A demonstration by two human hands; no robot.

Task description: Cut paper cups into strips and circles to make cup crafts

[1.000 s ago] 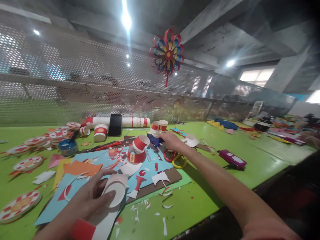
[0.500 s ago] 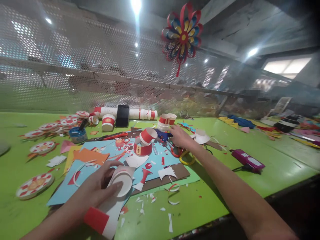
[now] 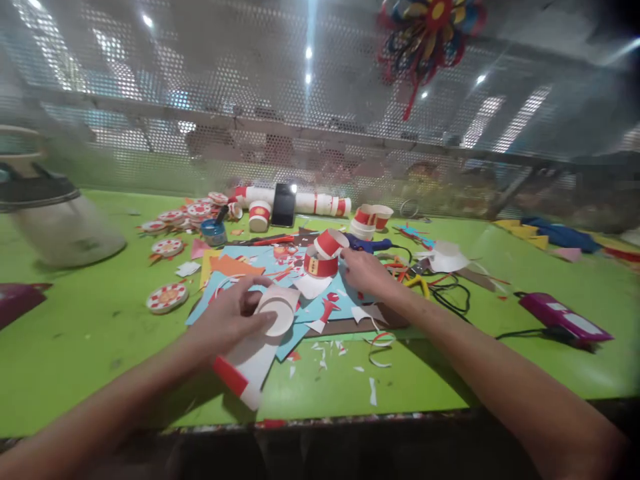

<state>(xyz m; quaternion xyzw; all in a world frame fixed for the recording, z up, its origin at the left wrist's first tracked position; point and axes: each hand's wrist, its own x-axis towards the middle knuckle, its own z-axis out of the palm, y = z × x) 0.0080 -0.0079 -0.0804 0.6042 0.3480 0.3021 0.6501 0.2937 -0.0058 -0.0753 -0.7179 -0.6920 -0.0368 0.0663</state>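
You have moderate light on the bench (image 3: 360,380), with small lamps glaring above the phone (image 3: 283,205) and a pale vertical streak just right of them. Bright patches shine through the mesh screen (image 3: 210,100) on both sides above the phone. Soft shadows lie nearer you than the phone, beside your left hand (image 3: 237,313) and under your right forearm (image 3: 465,340). You get smeary blur on the hanging ornament (image 3: 430,40), stretched outer edges and a dark upper-right corner.
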